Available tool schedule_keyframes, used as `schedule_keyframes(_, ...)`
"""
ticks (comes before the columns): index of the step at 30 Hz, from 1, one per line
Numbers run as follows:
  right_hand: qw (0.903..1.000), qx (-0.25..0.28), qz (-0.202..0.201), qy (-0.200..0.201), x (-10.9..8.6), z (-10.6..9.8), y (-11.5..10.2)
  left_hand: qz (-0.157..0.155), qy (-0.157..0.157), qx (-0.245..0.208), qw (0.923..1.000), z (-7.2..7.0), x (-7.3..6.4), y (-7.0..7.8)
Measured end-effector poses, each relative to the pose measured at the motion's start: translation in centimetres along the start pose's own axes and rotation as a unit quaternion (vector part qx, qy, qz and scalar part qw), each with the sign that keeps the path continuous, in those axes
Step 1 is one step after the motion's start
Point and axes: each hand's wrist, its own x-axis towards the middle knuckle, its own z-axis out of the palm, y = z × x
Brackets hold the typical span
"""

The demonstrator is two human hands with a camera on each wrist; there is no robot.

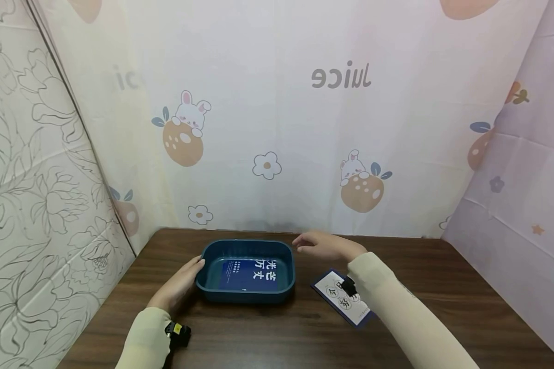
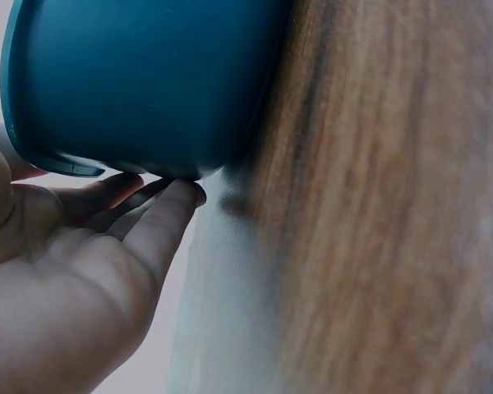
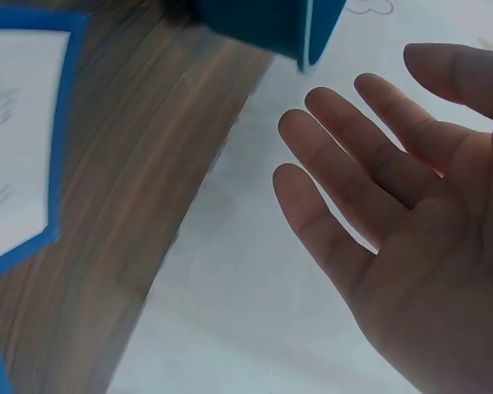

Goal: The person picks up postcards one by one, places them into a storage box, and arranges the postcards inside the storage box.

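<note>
A dark teal plastic basin stands on the wooden table. Inside it lies a dark blue booklet with white characters. My left hand holds the basin's left side, thumb at the rim and fingers against the outer wall. Just past the basin's right rim, my right hand hovers with nothing in it, its fingers spread and relaxed. Under the right forearm lies a white booklet with a blue border and circled characters, partly covered by the sleeve in the head view.
The brown wooden table reaches back to a curtain printed with rabbits and fruit. Another hanging sheet with flower outlines closes off the left side. A pale printed sheet hangs on the right.
</note>
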Motion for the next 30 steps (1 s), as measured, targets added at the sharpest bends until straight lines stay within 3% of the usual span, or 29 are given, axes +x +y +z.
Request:
schedule_keyframes(14,0.999,-0.022,0.03,0.026,-5.3,-0.7,4.3,0.002,-0.001,-0.002,1.0,0.0,0.1,-0.1)
schedule_keyframes(30,0.9952,-0.025,0.092,0.025,-9.0,-0.5,7.6,0.005,-0.005,-0.007,1.0,0.0,0.0,0.0)
